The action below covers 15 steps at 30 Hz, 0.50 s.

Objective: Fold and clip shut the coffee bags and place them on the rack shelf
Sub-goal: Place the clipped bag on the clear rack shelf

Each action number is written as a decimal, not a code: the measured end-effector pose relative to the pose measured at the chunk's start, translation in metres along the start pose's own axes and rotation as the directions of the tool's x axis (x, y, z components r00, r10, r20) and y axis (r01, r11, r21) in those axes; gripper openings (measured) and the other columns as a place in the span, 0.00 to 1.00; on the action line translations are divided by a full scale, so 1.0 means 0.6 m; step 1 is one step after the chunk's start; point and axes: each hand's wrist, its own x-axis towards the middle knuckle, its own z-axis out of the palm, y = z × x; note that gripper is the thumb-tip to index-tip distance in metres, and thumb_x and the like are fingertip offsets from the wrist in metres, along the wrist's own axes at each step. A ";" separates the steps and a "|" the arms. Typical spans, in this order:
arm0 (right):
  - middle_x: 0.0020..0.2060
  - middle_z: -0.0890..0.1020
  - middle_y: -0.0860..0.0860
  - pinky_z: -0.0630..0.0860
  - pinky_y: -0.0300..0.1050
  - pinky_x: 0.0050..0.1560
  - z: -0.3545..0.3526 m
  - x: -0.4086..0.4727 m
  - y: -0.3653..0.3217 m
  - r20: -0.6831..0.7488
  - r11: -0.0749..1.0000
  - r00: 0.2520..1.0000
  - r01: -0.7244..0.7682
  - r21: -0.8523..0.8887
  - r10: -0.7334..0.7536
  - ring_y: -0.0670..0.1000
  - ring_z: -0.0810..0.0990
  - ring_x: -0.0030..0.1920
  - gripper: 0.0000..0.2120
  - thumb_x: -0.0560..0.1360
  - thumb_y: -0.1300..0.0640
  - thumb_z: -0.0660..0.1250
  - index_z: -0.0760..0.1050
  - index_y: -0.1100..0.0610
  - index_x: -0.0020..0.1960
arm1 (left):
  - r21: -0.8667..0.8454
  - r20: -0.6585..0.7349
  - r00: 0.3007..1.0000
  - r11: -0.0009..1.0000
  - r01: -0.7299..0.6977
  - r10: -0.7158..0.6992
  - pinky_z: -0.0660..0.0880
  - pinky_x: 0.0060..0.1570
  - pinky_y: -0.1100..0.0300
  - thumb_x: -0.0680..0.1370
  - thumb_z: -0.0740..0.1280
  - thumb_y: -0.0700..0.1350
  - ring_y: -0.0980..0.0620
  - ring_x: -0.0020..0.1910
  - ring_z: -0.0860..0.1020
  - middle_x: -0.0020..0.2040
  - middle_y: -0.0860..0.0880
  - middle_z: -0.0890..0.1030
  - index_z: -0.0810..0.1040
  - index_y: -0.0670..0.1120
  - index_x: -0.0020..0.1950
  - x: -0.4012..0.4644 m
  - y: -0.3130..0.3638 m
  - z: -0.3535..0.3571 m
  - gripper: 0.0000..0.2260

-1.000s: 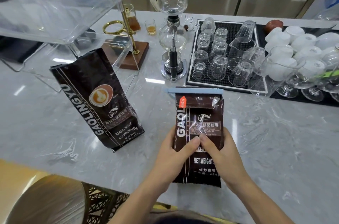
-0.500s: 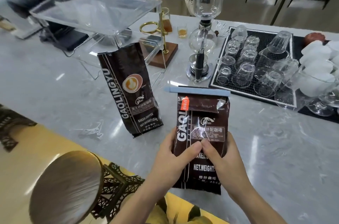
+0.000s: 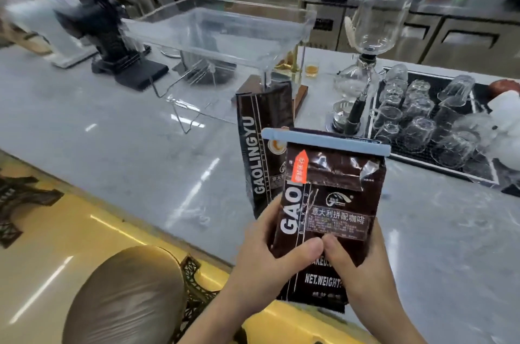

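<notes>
— Brown clipped bag (image 3: 329,214) upright, long axis vertical, blue clip (image 3: 326,141) across the fold. Our left hand (image 3: 270,256) and right hand (image 3: 363,267) both grip its lower half.

— Rack shelf (image 3: 216,31)?

— Up, ahead and left of us; left hand nearer. Second bag (image 3: 261,146) stands between, top unclipped.

— Hidden?

— Fingers behind the bag; second bag's lower right; background blurred.

A café bar: a marble counter (image 3: 140,146) with a siphon brewer (image 3: 365,67) at one o'clock, upturned glasses (image 3: 416,118) on a mat at two o'clock, steel under-counter fridges (image 3: 464,42) behind.
</notes>
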 end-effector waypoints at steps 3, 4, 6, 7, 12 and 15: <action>0.44 0.82 0.31 0.76 0.25 0.38 0.074 -0.014 -0.016 -0.040 0.999 0.998 0.038 0.006 -0.038 0.33 0.82 0.45 0.24 0.60 0.46 0.72 0.70 0.41 0.54 | -0.011 0.037 0.999 0.999 -0.030 0.031 0.79 0.46 0.68 0.72 0.75 0.40 0.58 0.51 0.85 0.52 0.57 0.86 0.78 0.59 0.59 -0.010 0.010 -0.074 0.21; 0.46 0.82 0.31 0.77 0.27 0.39 0.099 -0.016 -0.019 -0.051 0.999 0.998 0.041 0.003 -0.041 0.34 0.82 0.46 0.26 0.58 0.42 0.71 0.70 0.39 0.54 | -0.012 0.048 0.998 1.000 -0.029 0.029 0.79 0.46 0.68 0.71 0.76 0.40 0.58 0.51 0.85 0.51 0.57 0.87 0.78 0.59 0.59 -0.013 0.013 -0.097 0.21; 0.48 0.83 0.33 0.79 0.32 0.38 0.141 -0.018 -0.023 -0.065 0.999 0.997 0.050 0.007 -0.049 0.37 0.83 0.47 0.27 0.56 0.40 0.70 0.70 0.38 0.54 | -0.020 0.051 0.998 0.999 -0.028 0.029 0.79 0.45 0.68 0.71 0.76 0.41 0.58 0.50 0.85 0.51 0.57 0.87 0.77 0.58 0.61 -0.016 0.017 -0.140 0.22; 0.48 0.83 0.34 0.79 0.34 0.39 0.159 -0.017 -0.025 -0.062 0.998 0.996 0.059 0.002 -0.059 0.37 0.83 0.48 0.27 0.56 0.40 0.70 0.70 0.38 0.55 | -0.031 0.053 0.998 0.999 -0.031 0.033 0.79 0.46 0.68 0.71 0.77 0.42 0.57 0.50 0.85 0.51 0.56 0.87 0.76 0.56 0.63 -0.017 0.020 -0.158 0.23; 0.51 0.83 0.36 0.78 0.30 0.44 0.255 0.002 -0.050 -0.012 0.994 0.995 0.103 -0.041 -0.104 0.37 0.82 0.51 0.32 0.57 0.40 0.71 0.71 0.42 0.60 | -0.062 0.043 0.995 0.994 -0.089 0.092 0.80 0.49 0.64 0.66 0.76 0.50 0.52 0.54 0.85 0.54 0.50 0.87 0.79 0.57 0.62 -0.010 0.033 -0.254 0.24; 0.54 0.81 0.33 0.78 0.32 0.52 0.296 0.024 -0.058 0.073 0.986 0.989 0.134 -0.101 -0.127 0.34 0.80 0.54 0.34 0.58 0.39 0.71 0.69 0.41 0.63 | -0.068 -0.015 0.995 0.993 -0.099 0.098 0.80 0.49 0.62 0.66 0.75 0.50 0.50 0.54 0.85 0.54 0.48 0.87 0.81 0.55 0.59 0.004 0.038 -0.303 0.21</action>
